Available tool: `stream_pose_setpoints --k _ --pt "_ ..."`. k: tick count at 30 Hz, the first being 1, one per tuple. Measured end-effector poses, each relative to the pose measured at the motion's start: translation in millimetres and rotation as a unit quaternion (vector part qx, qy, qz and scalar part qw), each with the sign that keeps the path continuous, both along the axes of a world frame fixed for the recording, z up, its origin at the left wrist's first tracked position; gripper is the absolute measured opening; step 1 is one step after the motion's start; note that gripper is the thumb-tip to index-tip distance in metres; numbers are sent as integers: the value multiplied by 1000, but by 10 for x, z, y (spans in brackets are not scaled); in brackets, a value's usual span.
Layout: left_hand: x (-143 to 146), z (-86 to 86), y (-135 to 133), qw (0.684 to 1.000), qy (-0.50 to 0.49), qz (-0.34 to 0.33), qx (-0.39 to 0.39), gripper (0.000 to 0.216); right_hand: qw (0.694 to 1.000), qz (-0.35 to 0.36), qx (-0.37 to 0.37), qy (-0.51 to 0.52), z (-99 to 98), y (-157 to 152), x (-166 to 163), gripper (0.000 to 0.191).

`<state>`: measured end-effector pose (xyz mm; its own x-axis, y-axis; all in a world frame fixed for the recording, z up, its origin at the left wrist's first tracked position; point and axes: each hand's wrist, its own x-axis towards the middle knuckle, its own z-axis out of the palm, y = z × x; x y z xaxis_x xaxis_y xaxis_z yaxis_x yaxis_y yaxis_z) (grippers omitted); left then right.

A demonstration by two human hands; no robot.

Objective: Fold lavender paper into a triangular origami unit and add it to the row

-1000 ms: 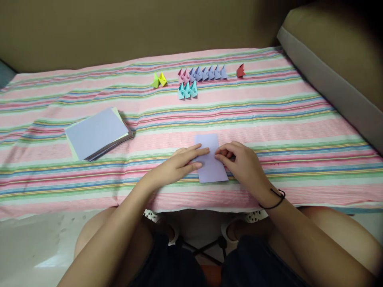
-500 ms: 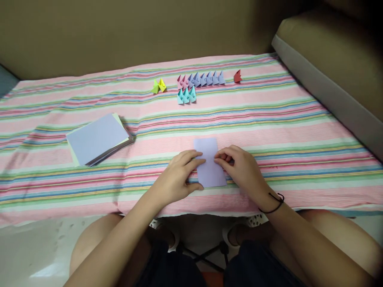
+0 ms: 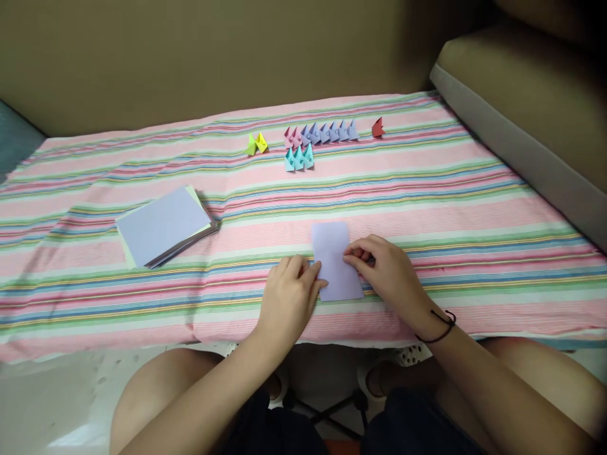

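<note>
A folded lavender paper strip (image 3: 336, 259) lies upright on the striped cloth near the front edge. My left hand (image 3: 289, 297) rests at its lower left edge, fingers curled and pinching that edge. My right hand (image 3: 386, 272) presses the strip's right edge with bent fingertips; a black band circles that wrist.
A stack of pastel paper sheets (image 3: 164, 225) lies to the left. Small folded paper pieces stand at the back: yellow-green ones (image 3: 256, 144), pink and lavender ones (image 3: 320, 133), blue ones (image 3: 298, 158), a red one (image 3: 377, 127). A cushion (image 3: 526, 107) borders the right side.
My left hand has pulled back from lying stretched across the strip to its lower left edge, with the fingers curling in. The right hand has stayed on the right edge.
</note>
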<state>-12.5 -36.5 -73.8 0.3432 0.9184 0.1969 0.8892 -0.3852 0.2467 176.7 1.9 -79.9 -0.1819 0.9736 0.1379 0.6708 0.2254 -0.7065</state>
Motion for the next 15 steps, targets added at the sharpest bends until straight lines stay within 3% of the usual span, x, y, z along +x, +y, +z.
stream_pose_setpoints --k 4,15 --pt "28 82 41 996 69 21 -57 40 1000 -1 2 0 -15 6 6 3" --pt "64 304 218 974 131 43 -178 63 1000 -1 -1 6 -26 9 -1 3"
